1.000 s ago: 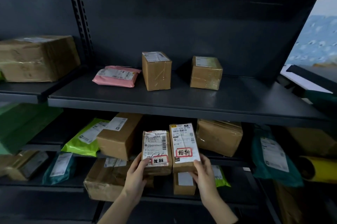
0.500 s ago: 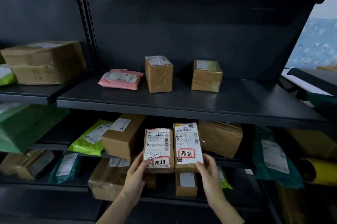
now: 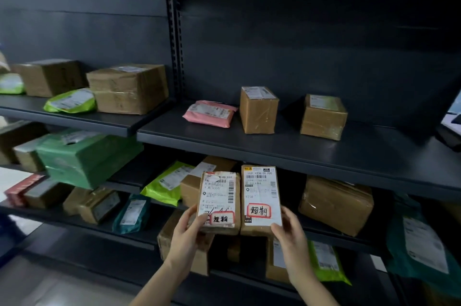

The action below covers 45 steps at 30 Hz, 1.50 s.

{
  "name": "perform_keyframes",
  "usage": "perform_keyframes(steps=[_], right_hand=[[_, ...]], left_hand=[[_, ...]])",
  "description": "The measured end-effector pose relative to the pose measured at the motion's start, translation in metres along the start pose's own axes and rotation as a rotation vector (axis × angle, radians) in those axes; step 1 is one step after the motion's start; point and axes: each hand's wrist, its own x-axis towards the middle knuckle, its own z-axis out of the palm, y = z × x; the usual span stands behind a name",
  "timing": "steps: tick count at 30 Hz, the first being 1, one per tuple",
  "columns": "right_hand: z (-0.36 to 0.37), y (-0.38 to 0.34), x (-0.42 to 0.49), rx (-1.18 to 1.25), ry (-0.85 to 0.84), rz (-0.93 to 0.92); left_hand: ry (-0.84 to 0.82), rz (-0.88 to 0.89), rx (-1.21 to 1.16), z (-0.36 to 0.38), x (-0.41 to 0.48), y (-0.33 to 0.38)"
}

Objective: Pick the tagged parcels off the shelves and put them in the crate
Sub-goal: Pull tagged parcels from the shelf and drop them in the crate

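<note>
Below the shelf board (image 3: 274,149), the fingers (image 3: 200,218) of the left hand (image 3: 185,233) clasp the lower edge of the first parcel (image 3: 219,196). The right hand (image 3: 290,233) clasps the second parcel (image 3: 260,191), which touches the first. Both carry red-bordered tags (image 3: 258,211) and are held in mid-air. Status: two picked, neither crated. The crate is not in view. The boxes (image 3: 258,111) above the board show no such tag.

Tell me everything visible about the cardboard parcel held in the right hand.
The slim brown cardboard parcel is held upright, face to the camera. A white shipping label with barcodes covers its face; a red-bordered handwritten tag sits near the bottom. The right hand grips its lower right corner. Its left edge runs close beside a second tagged cardboard parcel.
</note>
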Motion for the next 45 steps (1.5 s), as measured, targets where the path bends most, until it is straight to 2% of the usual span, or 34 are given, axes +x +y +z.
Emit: perform_keyframes(steps=[11,33,45], right_hand=[[0.104,-0.013,-0.004,0.024,-0.249,0.001],[0.444,-0.030,-0.095,-0.065,-0.706,-0.061],[0.596,-0.031,-0.116,-0.099,-0.934,-0.024]], left_hand=[[0.207,0.094,0.010,-0.089,-0.034,0.055],[0.586,0.266,0.057,-0.395,-0.120,0.185],[0.828,0.313,0.106,-0.511,-0.140,0.225]])
